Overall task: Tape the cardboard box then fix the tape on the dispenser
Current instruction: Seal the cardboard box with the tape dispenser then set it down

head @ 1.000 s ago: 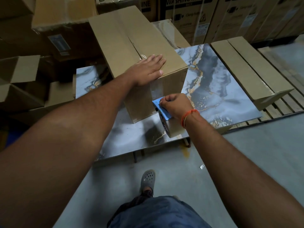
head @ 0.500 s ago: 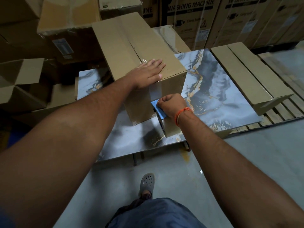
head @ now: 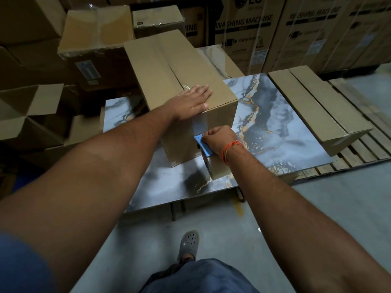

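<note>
A tall brown cardboard box stands on a marble-patterned table. My left hand lies flat on the box's top near edge, fingers spread over the flap seam. My right hand is closed on a blue tape dispenser held against the box's near face. A roll of brown tape hangs under the dispenser. A strip of clear tape runs down the face from the top edge to the dispenser.
A long flat cardboard box lies on the table's right side over a wooden pallet. Open and sealed cartons are stacked left and behind, with large washing-machine cartons at the back. My foot stands on the concrete floor.
The view has shifted so the box and hands sit a little lower in frame. My right hand with the dispenser stays on the box's near face; my left hand stays pressed on top.
</note>
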A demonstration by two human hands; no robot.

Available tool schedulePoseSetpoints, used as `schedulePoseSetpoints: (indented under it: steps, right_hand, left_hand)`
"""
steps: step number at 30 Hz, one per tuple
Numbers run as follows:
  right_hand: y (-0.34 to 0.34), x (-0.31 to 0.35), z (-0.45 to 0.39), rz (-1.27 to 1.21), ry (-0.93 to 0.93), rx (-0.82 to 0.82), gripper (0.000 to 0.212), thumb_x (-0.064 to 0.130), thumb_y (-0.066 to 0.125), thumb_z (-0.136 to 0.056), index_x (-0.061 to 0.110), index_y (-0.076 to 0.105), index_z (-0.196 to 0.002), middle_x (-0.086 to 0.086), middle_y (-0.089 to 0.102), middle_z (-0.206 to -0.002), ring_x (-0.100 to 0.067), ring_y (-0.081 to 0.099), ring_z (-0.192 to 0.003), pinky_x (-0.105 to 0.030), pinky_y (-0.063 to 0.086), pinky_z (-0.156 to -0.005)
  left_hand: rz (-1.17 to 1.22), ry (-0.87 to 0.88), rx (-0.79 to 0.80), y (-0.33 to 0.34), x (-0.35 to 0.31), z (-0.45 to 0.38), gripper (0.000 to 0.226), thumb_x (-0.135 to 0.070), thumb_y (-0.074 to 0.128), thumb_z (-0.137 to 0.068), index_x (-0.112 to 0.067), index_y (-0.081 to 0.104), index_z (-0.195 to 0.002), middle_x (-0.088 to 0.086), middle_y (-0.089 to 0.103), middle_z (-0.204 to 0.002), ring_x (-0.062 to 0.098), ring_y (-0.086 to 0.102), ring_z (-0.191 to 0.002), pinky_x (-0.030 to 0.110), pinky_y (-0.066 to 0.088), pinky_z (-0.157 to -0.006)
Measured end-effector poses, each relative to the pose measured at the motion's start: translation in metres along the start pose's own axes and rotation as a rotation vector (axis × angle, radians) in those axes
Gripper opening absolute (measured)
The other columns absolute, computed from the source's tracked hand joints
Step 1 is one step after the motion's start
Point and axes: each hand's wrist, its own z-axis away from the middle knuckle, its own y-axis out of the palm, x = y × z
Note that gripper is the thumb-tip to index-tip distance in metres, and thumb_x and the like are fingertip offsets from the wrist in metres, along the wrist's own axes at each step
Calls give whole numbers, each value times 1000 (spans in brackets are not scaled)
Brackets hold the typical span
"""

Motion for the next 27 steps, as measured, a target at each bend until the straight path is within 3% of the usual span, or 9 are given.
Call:
schedulePoseSetpoints:
  steps: [4, 7, 9, 14, 18, 21, 27]
  right_hand:
    - [0, -52, 8, 99, 119, 40, 30, 20, 57, -96, 2, 71, -115, -16, 70, -117, -33, 66, -112, -25, 48, -74]
    - [4, -123, 33, 157, 97, 24, 23, 22, 61, -91, 7, 78, -94, -12, 77, -98, -28, 72, -102, -20, 44, -75]
    - [4, -147, 44, 93, 54, 23, 14, 24, 69, -89, 14, 79, -92, -4, 78, -96, -20, 73, -97, -17, 49, -76]
    - [-6, -132, 44, 14, -147, -29, 15, 22, 72, -88, 17, 79, -100, 5, 77, -104, -9, 70, -98, -22, 52, -94]
    - [-15, -126, 32, 74, -231, -95, 17, 26, 71, -89, 23, 78, -105, 10, 77, -107, -5, 69, -101, -20, 51, -97]
    - [-25, -134, 24, 132, -259, -148, 22, 34, 69, -92, 28, 75, -112, 9, 76, -113, -10, 69, -103, -27, 54, -96]
    - [-48, -168, -12, 631, -326, -212, 26, 37, 63, -94, 32, 70, -118, -10, 76, -106, -33, 71, -95, -35, 55, -79]
  left_hand:
    - [2, -14, 3, -1, 0, -1, 61, -44, 26, -110, -23, 8, -164, 3, 0, -172, 25, -2, -158, 43, 3, -126]
    - [-2, -9, -5, 6, 6, -5, 60, -46, 25, -109, -26, 7, -163, 1, 0, -172, 23, -2, -159, 40, 3, -125]
    - [25, 3, 2, 8, 8, -5, 60, -45, 25, -110, -25, 7, -163, 1, -1, -172, 23, -2, -158, 40, 3, -125]
    - [20, 11, -18, 3, 6, -4, 60, -44, 25, -110, -23, 8, -163, 3, 0, -172, 25, -1, -158, 42, 4, -126]
    - [16, 3, -27, 2, 2, -2, 59, -41, 27, -110, -21, 11, -164, 4, 2, -172, 26, 0, -159, 41, 3, -126]
    - [9, 2, -49, 4, 3, -2, 59, -42, 27, -110, -22, 11, -163, 3, 2, -172, 25, 1, -159, 40, 4, -125]
    - [1, 10, -62, 8, 8, -6, 64, -50, 23, -106, -24, 11, -163, 1, 3, -172, 24, 2, -159, 41, 5, -125]
